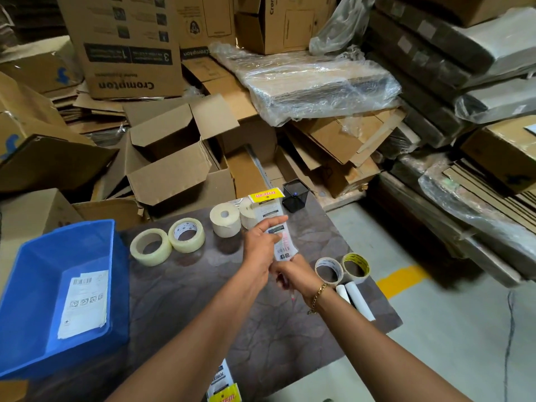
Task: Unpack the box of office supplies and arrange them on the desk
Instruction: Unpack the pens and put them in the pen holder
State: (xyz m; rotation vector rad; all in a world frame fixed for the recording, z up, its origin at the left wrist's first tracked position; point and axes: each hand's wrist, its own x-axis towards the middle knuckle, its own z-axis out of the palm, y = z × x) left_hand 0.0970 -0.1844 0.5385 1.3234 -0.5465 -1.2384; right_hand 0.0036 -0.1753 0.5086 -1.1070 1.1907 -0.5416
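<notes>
Pen packet (278,227) pinched in left fingers (272,223); right fingers (285,275) seemingly closed around its lower end.

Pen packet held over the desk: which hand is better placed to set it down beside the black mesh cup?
Probably the left hand: its fingers hold the pen packet mid-length, nearer the black mesh cup. The right hand only steadies the bottom end.

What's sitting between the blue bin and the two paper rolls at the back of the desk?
In the head view, two clear tape rolls lie side by side on the desk, between the blue bin and the paper rolls.
</notes>
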